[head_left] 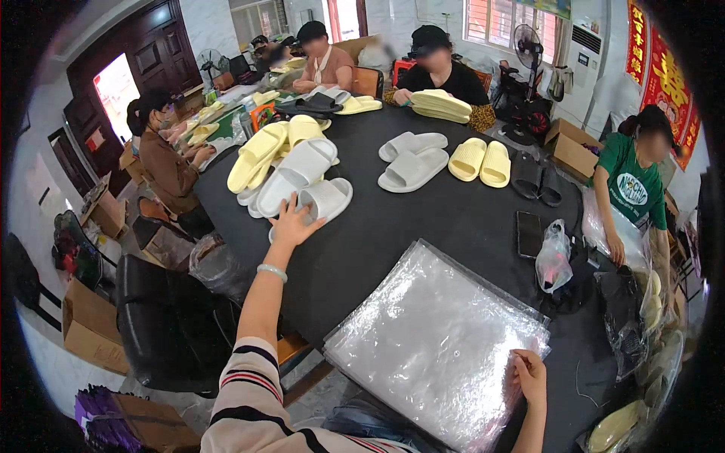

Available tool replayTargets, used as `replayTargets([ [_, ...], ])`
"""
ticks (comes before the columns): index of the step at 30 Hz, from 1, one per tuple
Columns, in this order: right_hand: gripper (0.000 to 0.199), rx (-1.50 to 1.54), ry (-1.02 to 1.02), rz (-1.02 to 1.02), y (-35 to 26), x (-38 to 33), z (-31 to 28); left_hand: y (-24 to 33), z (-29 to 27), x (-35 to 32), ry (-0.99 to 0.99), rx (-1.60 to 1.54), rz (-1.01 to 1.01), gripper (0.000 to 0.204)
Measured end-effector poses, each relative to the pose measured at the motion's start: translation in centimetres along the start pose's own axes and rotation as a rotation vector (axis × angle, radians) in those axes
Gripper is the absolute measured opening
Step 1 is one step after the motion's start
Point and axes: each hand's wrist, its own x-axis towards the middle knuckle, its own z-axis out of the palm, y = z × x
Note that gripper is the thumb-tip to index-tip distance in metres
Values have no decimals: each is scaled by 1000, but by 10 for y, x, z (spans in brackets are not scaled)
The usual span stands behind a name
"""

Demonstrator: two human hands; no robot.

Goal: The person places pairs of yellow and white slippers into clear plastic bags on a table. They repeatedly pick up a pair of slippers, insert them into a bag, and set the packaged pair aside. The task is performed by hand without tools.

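Reaching far out across the black table (pixel 423 226), the left hand (pixel 293 223) lay with fingers spread on a white slipper (pixel 323 199), at the near end of a white and yellow slipper pile (pixel 283 160). Bare tabletop stretched between that slipper and the stack of clear plastic bags (pixel 434 340) near the table's front edge. The right hand (pixel 530 375) rested at the stack's right corner, fingers pinched together on the top bag. 2 grey slippers (pixel 411 158) lay well apart.
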Motion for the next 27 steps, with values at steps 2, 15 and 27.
replayTargets([
  [2, 20, -9, 15, 12, -1, -2, -1, -10, 1, 20, -3, 25, -19, 78],
  [15, 21, 8, 24, 64, -15, -3, 5, -40, 36, 99, 353, 0, -178, 85],
  [27, 48, 303, 614, -153, 22, 12, -42, 108, 32, -136, -710, -1016, 497, 67],
])
